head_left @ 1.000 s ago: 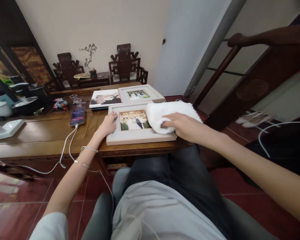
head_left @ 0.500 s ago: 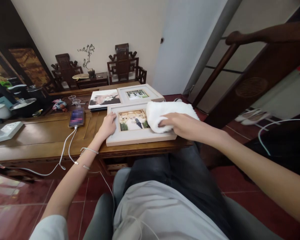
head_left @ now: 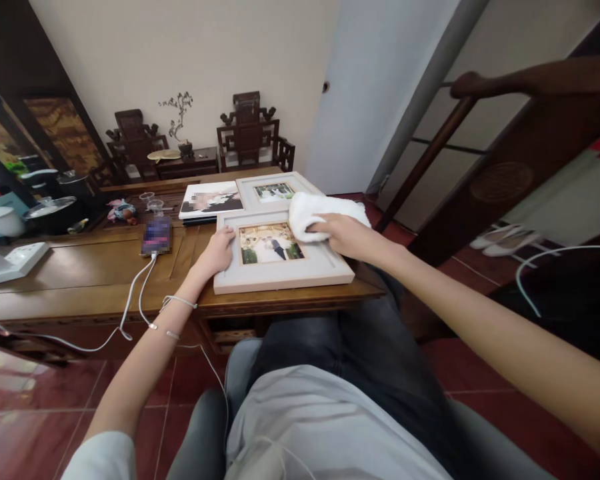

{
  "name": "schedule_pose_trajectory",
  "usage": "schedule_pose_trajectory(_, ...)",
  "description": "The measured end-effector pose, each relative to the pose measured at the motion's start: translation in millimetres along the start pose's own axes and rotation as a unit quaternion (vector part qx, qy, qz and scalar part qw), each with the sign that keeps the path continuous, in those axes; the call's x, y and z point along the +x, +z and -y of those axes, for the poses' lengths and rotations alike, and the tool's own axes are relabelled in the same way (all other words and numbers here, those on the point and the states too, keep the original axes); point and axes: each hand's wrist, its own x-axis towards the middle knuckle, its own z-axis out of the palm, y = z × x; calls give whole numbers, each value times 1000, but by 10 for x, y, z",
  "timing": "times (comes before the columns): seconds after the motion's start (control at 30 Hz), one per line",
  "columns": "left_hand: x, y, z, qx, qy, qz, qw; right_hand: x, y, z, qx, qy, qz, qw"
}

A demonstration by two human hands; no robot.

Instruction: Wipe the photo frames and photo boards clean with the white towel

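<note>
A pale wooden picture frame (head_left: 280, 272) with a photo in it lies flat on the near edge of the brown wooden table (head_left: 80, 263). My left hand (head_left: 219, 250) rests on the frame's left border, fingers curled over its edge. My right hand (head_left: 341, 235) presses a bunched white towel (head_left: 320, 208) onto the frame's upper right corner, fingers closed on the cloth. Behind it lie a second pale frame (head_left: 275, 190) and a flat photo print (head_left: 211, 199).
A phone (head_left: 156, 235) with a white charging cable (head_left: 135, 293) lies left of the frame. A white power strip (head_left: 14, 261) sits at the table's left end. Dark carved chairs (head_left: 250, 133) stand at the far wall. A dark wooden stair rail (head_left: 525, 100) rises on the right.
My right hand has slid the towel from the frame's right side up and away toward its far right corner, baring the lower right border. My left hand has stayed in place.
</note>
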Motion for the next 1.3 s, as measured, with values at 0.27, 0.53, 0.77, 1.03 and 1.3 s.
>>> schedule_pose_trajectory(0.27, 5, 13, -20, 3, -14, -17, 1000, 1024, 108, 323, -94, -86, -89, 988)
schedule_pose_trajectory(0.53, -12, -29, -66, -10, -8, -29, 999, 1426, 213, 935, -133, -165, 20, 977)
schedule_pose_trajectory(0.77, -26, 13, -28, -8, -33, -18, 999, 1131, 179, 324, -139, -121, 36, 982)
schedule_pose_trajectory(1.03, -23, 5, -67, -3, -32, -29, 999, 552, -15, -192, -140, -31, 57, 988)
schedule_pose_trajectory(1.3, -22, 33, -47, -9, -34, -32, 999, -125, -434, 138, -6, -77, 127, 989)
